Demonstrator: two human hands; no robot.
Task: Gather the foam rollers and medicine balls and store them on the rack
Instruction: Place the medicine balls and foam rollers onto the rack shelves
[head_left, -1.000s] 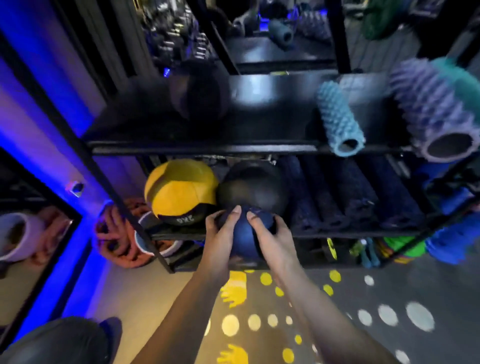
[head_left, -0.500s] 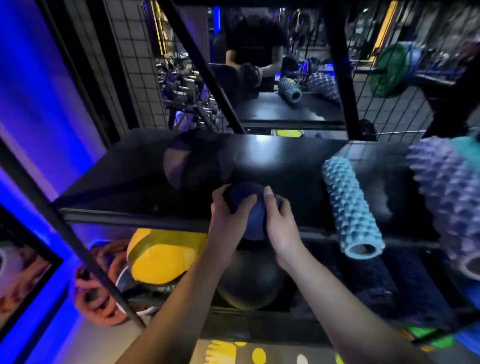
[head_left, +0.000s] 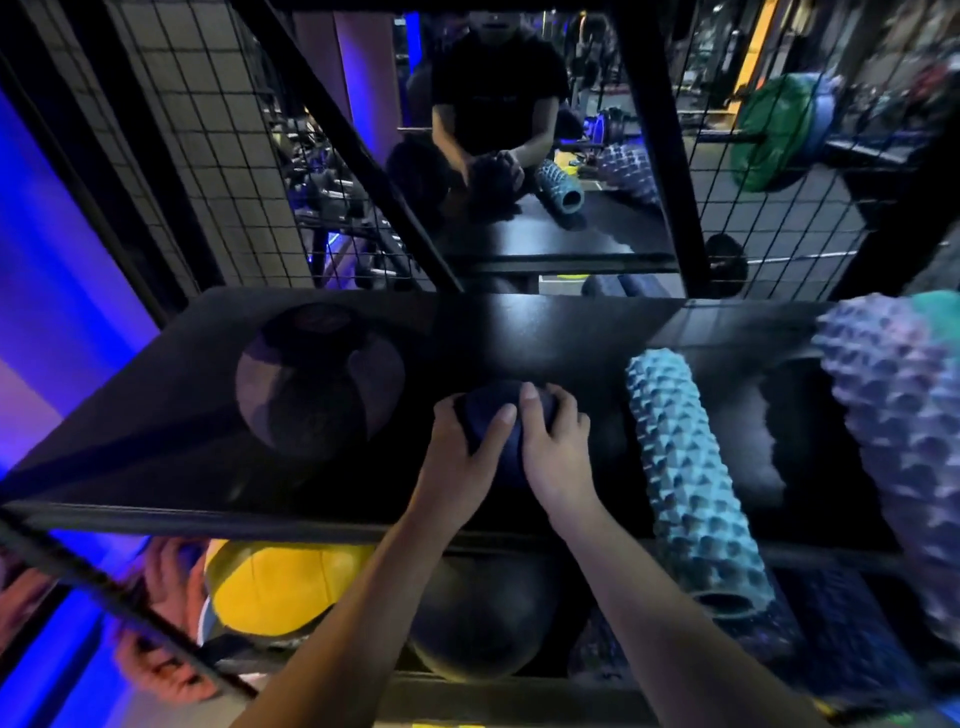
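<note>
A small dark blue medicine ball (head_left: 496, 415) is on the black top shelf (head_left: 156, 467) of the rack, near its middle. My left hand (head_left: 462, 457) grips its left side and my right hand (head_left: 556, 452) grips its right side, fingers curled over the top. A larger dark medicine ball (head_left: 317, 379) sits on the same shelf to the left. A light blue spiked foam roller (head_left: 691, 483) lies to the right, and a bigger purple spiked roller (head_left: 904, 431) lies at the far right.
On the shelf below sit a yellow medicine ball (head_left: 280, 587) and a black ball (head_left: 483, 618). Black rack posts (head_left: 660, 145) and wire mesh (head_left: 208, 156) rise behind the shelf, with a mirror behind them. Orange rings (head_left: 166, 649) lie at lower left.
Both hands lifted the small blue ball from in front of the lower shelf up onto the top shelf and moved it further in. My view rose with it.
</note>
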